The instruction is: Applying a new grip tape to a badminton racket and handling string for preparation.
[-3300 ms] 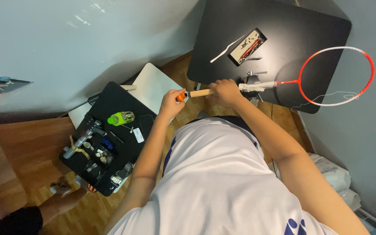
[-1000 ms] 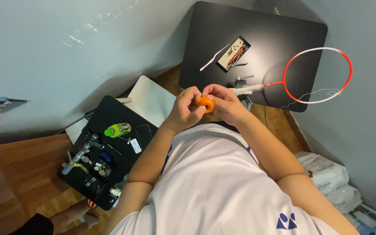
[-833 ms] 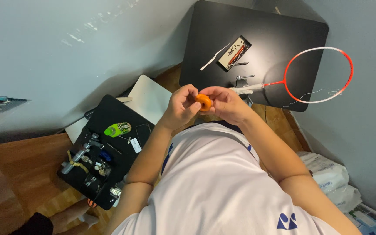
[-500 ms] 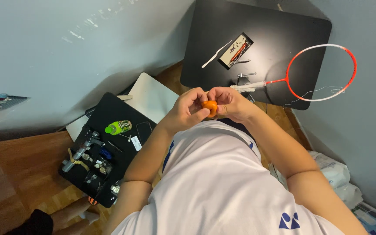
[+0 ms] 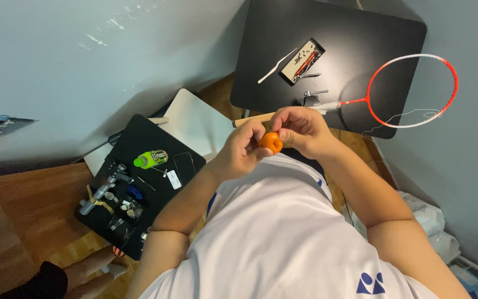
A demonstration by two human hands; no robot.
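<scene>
orange grip roll [image 5: 272,142] sits pinched between our left hand [image 5: 243,150] and right hand [image 5: 303,130], both clamped on it; we'd judge steady, even tension best.

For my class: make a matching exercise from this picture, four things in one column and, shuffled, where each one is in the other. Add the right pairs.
Things
1. small orange roll of tape
2. red and white racket
3. green bottle
4. white plastic bag

Places
A. lying on the black tool tray
B. on the floor by the grey wall
C. held between left hand and right hand
D. head on the black table

Pairs: 1-C, 2-D, 3-A, 4-B
</scene>
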